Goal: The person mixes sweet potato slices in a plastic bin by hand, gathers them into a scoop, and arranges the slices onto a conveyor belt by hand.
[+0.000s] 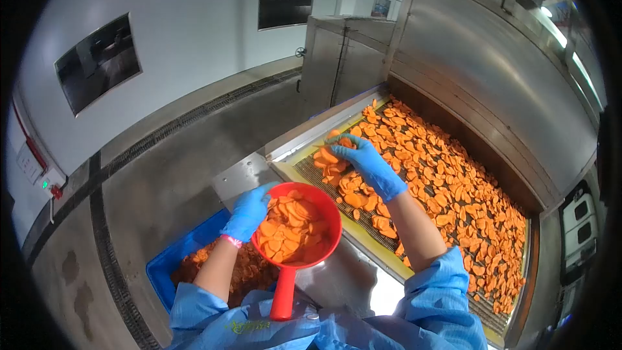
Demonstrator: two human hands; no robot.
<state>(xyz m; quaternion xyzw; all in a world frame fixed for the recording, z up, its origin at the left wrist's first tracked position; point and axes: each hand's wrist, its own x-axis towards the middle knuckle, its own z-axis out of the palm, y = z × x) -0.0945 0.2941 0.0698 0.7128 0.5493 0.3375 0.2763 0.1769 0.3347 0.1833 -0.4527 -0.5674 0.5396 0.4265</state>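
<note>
A red scoop [335,220] full of orange slices is held in front of me, its handle pointing down toward my body. My left hand [249,212], in a blue glove, grips the scoop's left rim. Over the near left corner of a mesh conveyor belt [303,167], my right hand [363,161], also blue-gloved, is closed around some orange slices [332,159]. Many more slices lie spread across the belt beyond and below that hand.
A blue crate [159,279] with darker orange pieces stands low at the left. A metal ledge [337,272] runs along the belt's near side. Steel machine panels [479,58] rise behind the belt. A floor drain [113,272] crosses the left side.
</note>
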